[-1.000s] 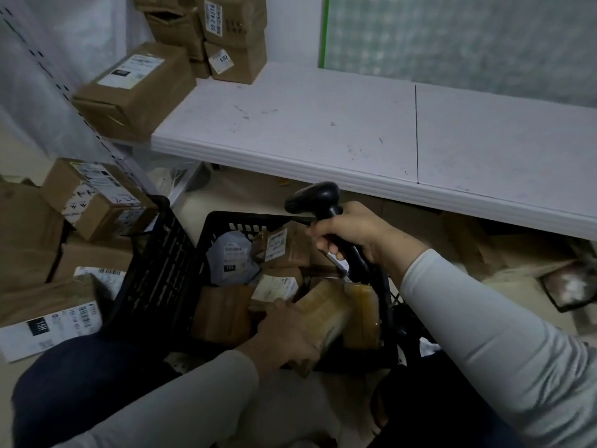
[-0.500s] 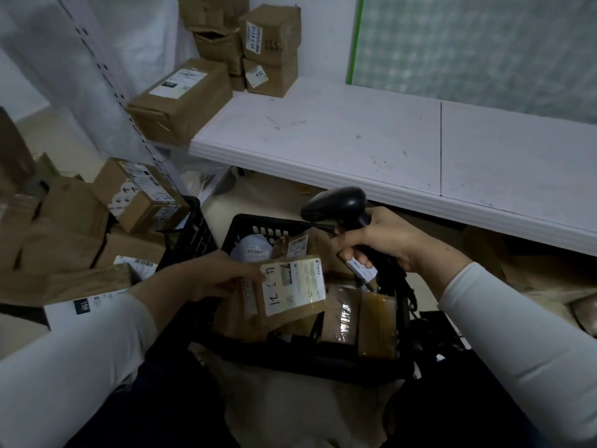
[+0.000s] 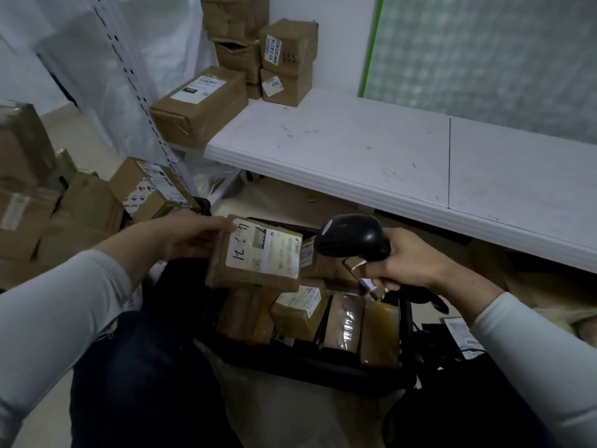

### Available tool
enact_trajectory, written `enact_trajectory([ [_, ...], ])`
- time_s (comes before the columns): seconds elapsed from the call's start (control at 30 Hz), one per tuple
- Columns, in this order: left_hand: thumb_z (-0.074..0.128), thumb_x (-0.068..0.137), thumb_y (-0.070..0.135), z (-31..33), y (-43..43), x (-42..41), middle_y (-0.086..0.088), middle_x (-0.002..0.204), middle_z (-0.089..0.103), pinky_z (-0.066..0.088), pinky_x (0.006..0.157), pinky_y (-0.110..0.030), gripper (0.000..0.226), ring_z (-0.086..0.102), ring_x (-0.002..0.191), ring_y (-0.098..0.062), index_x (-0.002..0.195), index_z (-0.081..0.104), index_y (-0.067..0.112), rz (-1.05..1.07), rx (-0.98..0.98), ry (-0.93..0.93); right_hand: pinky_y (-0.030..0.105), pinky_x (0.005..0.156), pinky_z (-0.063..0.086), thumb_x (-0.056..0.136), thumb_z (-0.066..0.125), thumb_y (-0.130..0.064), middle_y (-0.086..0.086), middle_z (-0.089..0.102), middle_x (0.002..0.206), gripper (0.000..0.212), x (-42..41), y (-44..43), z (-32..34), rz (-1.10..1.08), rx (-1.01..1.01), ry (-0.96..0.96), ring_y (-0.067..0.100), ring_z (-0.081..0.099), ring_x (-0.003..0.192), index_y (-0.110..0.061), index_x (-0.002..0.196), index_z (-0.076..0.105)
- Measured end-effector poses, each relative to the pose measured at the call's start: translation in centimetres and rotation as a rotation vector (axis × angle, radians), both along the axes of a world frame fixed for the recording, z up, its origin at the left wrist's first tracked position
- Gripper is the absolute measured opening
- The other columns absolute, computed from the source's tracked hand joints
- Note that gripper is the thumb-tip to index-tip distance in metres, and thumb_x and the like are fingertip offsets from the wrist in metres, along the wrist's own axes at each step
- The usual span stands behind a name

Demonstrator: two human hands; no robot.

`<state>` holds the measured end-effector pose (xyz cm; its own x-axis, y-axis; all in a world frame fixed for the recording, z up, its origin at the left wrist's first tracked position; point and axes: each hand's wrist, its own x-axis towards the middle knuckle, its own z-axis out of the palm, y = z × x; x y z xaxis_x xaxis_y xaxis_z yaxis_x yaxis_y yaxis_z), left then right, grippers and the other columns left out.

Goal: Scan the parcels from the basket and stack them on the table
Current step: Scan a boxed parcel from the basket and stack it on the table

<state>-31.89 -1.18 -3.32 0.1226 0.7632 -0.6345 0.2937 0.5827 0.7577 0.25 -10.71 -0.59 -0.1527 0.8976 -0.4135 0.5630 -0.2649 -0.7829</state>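
Down in front, a black basket [image 3: 310, 367] holds brown parcels [image 3: 345, 321] packed side by side. Just above it, the left hand [image 3: 190, 237] grips one labelled parcel [image 3: 255, 253] by its left edge, label up, thumb and fingers curled round it. Beside that, the right hand [image 3: 407, 258] wraps around a black scanner [image 3: 352, 236], whose head faces the label. Beyond, the white table [image 3: 355, 147] carries stacked boxes [image 3: 287, 59] at its far left corner.

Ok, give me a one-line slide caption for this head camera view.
Left hand holds a labelled parcel above the basket while the right hand holds a black scanner beside it.
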Motion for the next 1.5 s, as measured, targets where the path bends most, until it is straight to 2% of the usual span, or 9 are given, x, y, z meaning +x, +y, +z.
enact_trajectory([
  [0.1, 0.094, 0.020, 0.036, -0.3, 0.1, -0.7, -0.014, 0.108, 0.070, 0.053, 0.078, -0.032, 0.097, 0.064, 0.101, -0.026, 0.108, 0.063, 0.006, 0.069, 0.007, -0.033, 0.032, 0.048, 0.039, 0.082, 0.068, 0.000, 0.009, 0.056, 0.055, 0.031, 0.2, -0.2, 0.1, -0.083, -0.012, 0.081, 0.014, 0.043, 0.037, -0.004, 0.110, 0.056],
  [0.23, 0.076, 0.061, 0.025, -0.9, 0.0, -0.9, -0.017, 0.121, 0.063, 0.052, 0.084, -0.033, 0.064, 0.060, 0.109, -0.028, 0.119, 0.059, 0.004, 0.155, -0.005, -0.083, 0.030, 0.045, 0.036, 0.081, 0.066, 0.002, 0.010, 0.055, 0.054, 0.034, -0.3, -0.1, 0.4, -0.110, -0.009, 0.144, 0.016, 0.041, 0.036, 0.001, 0.113, 0.056],
  [0.37, 0.070, 0.074, 0.013, -1.6, -0.4, -0.6, -0.018, 0.116, 0.061, 0.056, 0.081, -0.034, 0.041, 0.060, 0.105, -0.028, 0.113, 0.060, 0.006, 0.222, 0.007, -0.241, 0.028, 0.043, 0.038, 0.081, 0.067, -0.002, 0.010, 0.055, 0.054, 0.007, -1.4, 0.3, 0.9, -0.200, -0.040, 0.311, 0.015, 0.044, 0.038, -0.002, 0.084, 0.061],
  [0.5, 0.057, 0.085, 0.004, -2.1, -0.6, 0.9, -0.014, 0.112, 0.063, 0.050, 0.091, -0.030, 0.018, 0.060, 0.100, -0.023, 0.101, 0.063, 0.006, 0.237, 0.082, -0.354, 0.026, 0.045, 0.039, 0.081, 0.069, -0.012, 0.009, 0.053, 0.055, 0.022, -2.6, 1.0, 1.7, -0.322, -0.094, 0.550, 0.016, 0.044, 0.041, -0.004, 0.062, 0.059],
  [0.67, 0.058, 0.086, -0.006, -2.2, -0.3, 2.7, -0.009, 0.102, 0.070, 0.057, 0.074, -0.023, 0.020, 0.069, 0.089, -0.015, 0.102, 0.064, 0.004, 0.200, 0.268, -0.302, 0.022, 0.041, 0.040, 0.082, 0.068, -0.014, 0.005, 0.053, 0.049, 0.025, -4.2, 1.1, 3.2, -0.336, -0.080, 0.693, 0.014, 0.044, 0.039, -0.007, 0.060, 0.058],
  [0.77, 0.063, 0.081, -0.010, -2.4, 0.2, 3.3, -0.007, 0.083, 0.072, 0.055, 0.060, -0.020, 0.014, 0.071, 0.076, -0.016, 0.083, 0.057, 0.002, 0.244, 0.351, -0.274, 0.021, 0.040, 0.040, 0.082, 0.068, -0.015, 0.005, 0.053, 0.050, 0.024, -4.8, 0.8, 3.8, -0.351, -0.088, 0.759, 0.013, 0.044, 0.039, -0.007, 0.063, 0.057],
  [0.93, 0.072, 0.073, -0.009, -3.0, 0.7, 3.5, -0.021, 0.106, 0.069, 0.053, 0.086, -0.041, 0.024, 0.068, 0.099, -0.032, 0.093, 0.064, 0.002, 0.279, 0.400, -0.334, 0.020, 0.041, 0.039, 0.081, 0.069, -0.017, 0.005, 0.053, 0.054, 0.020, -5.1, 0.4, 4.3, -0.388, -0.095, 0.846, 0.012, 0.044, 0.040, -0.010, 0.066, 0.056],
  [1.03, 0.079, 0.066, -0.005, -2.9, 0.9, 3.6, -0.017, 0.109, 0.069, 0.053, 0.084, -0.039, 0.050, 0.068, 0.100, -0.029, 0.113, 0.061, -0.001, 0.274, 0.414, -0.324, 0.021, 0.042, 0.040, 0.083, 0.068, -0.019, 0.003, 0.053, 0.052, 0.021, -5.0, 0.4, 4.7, -0.399, -0.076, 0.841, 0.013, 0.045, 0.041, -0.011, 0.066, 0.058],
  [1.5, 0.073, 0.073, -0.008, -3.2, 1.8, 3.3, -0.017, 0.109, 0.069, 0.053, 0.087, -0.038, 0.044, 0.068, 0.101, -0.028, 0.114, 0.060, -0.001, 0.277, 0.429, -0.316, 0.021, 0.042, 0.040, 0.082, 0.070, -0.017, 0.005, 0.054, 0.056, 0.018, -5.2, 0.7, 5.3, -0.424, -0.029, 0.861, 0.013, 0.044, 0.041, -0.012, 0.070, 0.057],
])
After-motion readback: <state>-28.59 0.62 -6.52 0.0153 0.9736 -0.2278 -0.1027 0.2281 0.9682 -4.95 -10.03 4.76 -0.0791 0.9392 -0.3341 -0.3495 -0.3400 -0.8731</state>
